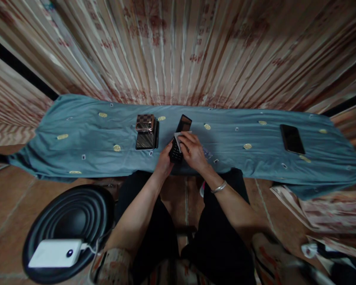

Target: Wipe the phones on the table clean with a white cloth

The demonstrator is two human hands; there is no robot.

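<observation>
A black flip phone [182,127] lies open on a teal cloth-covered table [86,130], keypad toward me. My left hand [165,159] grips the keypad end from the left. My right hand [193,150] presses a small white wipe [178,139] onto the phone near its hinge, fingers curled over it. A silver bracelet [218,187] sits on my right wrist.
A gold and brown checkered box [145,122] stands on a dark case left of the phone. A black smartphone [292,138] lies at the table's right. A black stool [68,221] with a white power bank [56,252] stands lower left. A patterned curtain [178,51] hangs behind.
</observation>
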